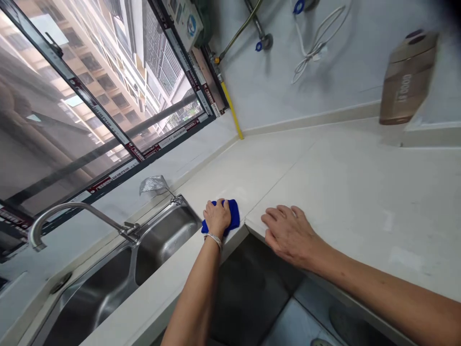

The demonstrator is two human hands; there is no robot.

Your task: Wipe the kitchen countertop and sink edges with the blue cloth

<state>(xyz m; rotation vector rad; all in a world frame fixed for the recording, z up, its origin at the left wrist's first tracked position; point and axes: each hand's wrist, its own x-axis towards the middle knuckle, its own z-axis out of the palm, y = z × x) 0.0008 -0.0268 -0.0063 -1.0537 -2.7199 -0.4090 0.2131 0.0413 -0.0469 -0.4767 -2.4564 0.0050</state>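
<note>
My left hand (217,217), with a bracelet at its wrist, presses a folded blue cloth (234,213) onto the pale countertop (345,178) beside the sink's right end. Its fingers bend over the cloth, which shows on both sides of the hand. To the right, my right hand (288,234) rests on the counter's front edge, close to the inner corner. Its fingers lie on the surface with nothing held, and the thumb is at the edge.
A double steel sink (135,262) with a curved faucet (77,205) lies on the left under the window. A brown paper bag (408,81) stands against the back wall. A yellow pipe (232,110) reaches the counter's back corner. Dark floor (255,288) shows below the edge.
</note>
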